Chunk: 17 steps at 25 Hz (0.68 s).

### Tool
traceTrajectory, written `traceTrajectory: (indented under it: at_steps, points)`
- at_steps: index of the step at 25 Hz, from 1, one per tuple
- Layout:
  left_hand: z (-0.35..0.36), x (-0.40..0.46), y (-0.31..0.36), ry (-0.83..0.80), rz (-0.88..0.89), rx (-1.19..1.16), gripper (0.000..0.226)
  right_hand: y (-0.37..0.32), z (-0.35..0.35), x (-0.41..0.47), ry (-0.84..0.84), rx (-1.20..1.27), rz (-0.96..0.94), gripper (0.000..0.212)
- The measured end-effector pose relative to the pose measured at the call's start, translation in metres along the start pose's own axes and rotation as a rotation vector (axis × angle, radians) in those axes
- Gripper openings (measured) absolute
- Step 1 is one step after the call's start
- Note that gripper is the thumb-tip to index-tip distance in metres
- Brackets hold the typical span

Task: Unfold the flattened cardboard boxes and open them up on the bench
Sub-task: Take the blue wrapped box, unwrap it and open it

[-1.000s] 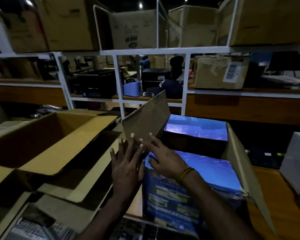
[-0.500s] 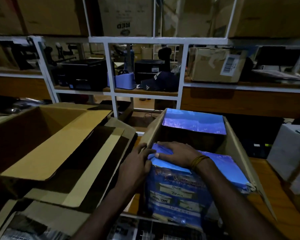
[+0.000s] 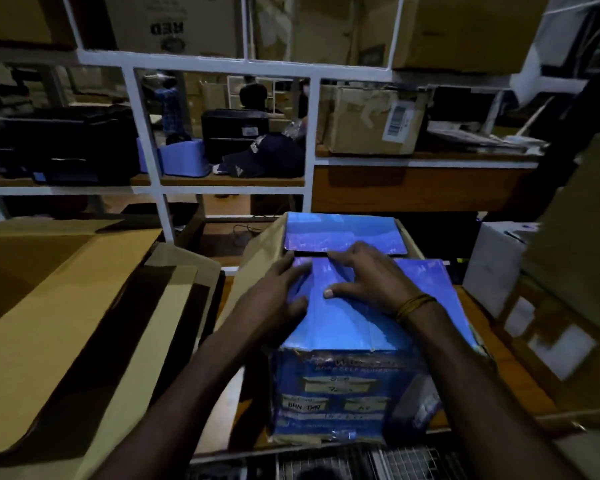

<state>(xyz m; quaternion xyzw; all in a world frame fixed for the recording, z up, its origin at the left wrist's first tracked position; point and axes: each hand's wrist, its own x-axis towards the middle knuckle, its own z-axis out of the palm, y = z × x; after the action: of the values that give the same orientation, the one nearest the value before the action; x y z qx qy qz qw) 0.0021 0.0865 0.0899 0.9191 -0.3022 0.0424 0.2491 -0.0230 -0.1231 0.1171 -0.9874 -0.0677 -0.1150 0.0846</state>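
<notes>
A blue printed cardboard box [image 3: 336, 393] stands upright on the wooden bench [image 3: 520, 386] right in front of me. Its far blue flap [image 3: 343, 233] and near blue flap [image 3: 354, 327] lie almost level, meeting at a dark seam. A brown side flap [image 3: 257, 258] slopes down on the left. My left hand [image 3: 274, 299] rests on the left edge of the near flap, thumb on the blue. My right hand [image 3: 368, 282] lies flat on that flap, fingers spread up to the seam.
A large opened brown box [image 3: 66, 289] fills the left side, its flaps spread toward the blue box. A white box [image 3: 492, 265] and more cartons crowd the right. A white-framed shelf [image 3: 312, 133] with printers and a taped carton stands behind.
The brown side flap that stood up a second ago has dropped. Both hands moved from it onto the near blue flap, which now lies flatter, and my view has come closer.
</notes>
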Motion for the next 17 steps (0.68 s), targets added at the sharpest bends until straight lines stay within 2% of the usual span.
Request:
traceTrajectory:
  at_steps: [3,6,8,9,11,13,15,17]
  points:
    - [-0.022,0.002,0.014,0.095,0.079,-0.055,0.078,-0.008,-0.017,-0.017,0.225,-0.05,-0.039,0.076]
    - [-0.044,-0.018,0.04,0.281,0.102,-0.118,0.056,-0.02,-0.036,-0.043,0.379,0.003,-0.07,0.056]
    - [-0.06,-0.032,0.054,0.316,0.078,-0.192,0.041,-0.028,-0.049,-0.061,0.481,0.057,-0.104,0.037]
    - [-0.068,-0.042,0.06,0.305,0.065,-0.179,0.035,-0.031,-0.054,-0.074,0.514,0.082,-0.119,0.031]
    - [-0.078,-0.062,0.071,0.212,0.057,-0.073,0.026,-0.035,-0.062,-0.1,0.523,0.105,-0.12,0.044]
    - [-0.081,-0.085,0.084,0.068,0.042,0.059,0.025,-0.04,-0.065,-0.131,0.454,0.121,-0.095,0.062]
    - [-0.079,-0.104,0.097,-0.034,0.03,0.118,0.027,-0.046,-0.068,-0.159,0.365,0.107,-0.064,0.065]
    - [-0.07,-0.117,0.101,-0.151,0.031,0.055,0.03,-0.051,-0.066,-0.179,0.232,0.078,-0.018,0.062]
